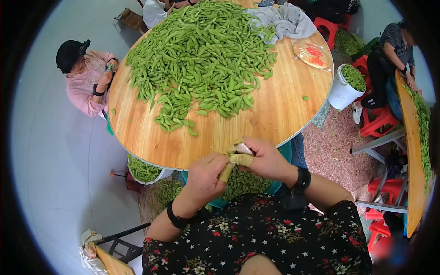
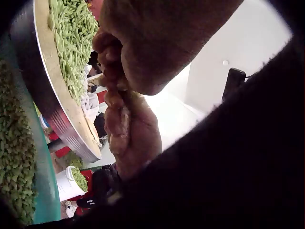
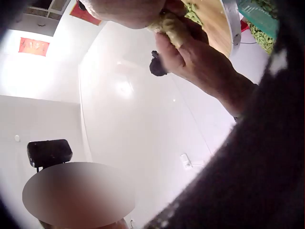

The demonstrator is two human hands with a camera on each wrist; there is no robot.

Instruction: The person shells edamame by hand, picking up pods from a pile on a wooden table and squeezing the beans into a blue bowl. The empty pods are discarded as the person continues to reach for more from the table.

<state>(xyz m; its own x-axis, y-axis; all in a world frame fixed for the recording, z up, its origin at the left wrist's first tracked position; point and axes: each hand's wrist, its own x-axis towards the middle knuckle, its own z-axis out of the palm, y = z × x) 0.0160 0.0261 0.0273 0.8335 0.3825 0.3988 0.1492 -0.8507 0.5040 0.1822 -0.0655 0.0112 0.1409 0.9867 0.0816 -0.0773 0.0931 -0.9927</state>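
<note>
Just off the near edge of the round table (image 1: 151, 153), my left hand (image 1: 205, 176) and right hand (image 1: 270, 160) meet fingertip to fingertip. Tan wraps cover several fingers and thumbs. Between the fingertips both hands pinch a small green edamame pod (image 1: 232, 158), mostly hidden by the fingers. Below them sits a teal basin (image 1: 275, 187) with many green pieces in it. On the table lies a big heap of edamame pods (image 1: 201, 55), its near tip a short way beyond my hands. The left wrist view shows the right hand (image 2: 136, 133) with curled fingers.
A grey cloth (image 1: 293, 20) and a bagged flat item with red marks (image 1: 313, 55) lie at the table's far right. White buckets of pods stand at right (image 1: 343, 94) and left (image 1: 160, 175). One person (image 1: 87, 82) sits at left, another (image 1: 389, 55) at a second table (image 1: 409, 160).
</note>
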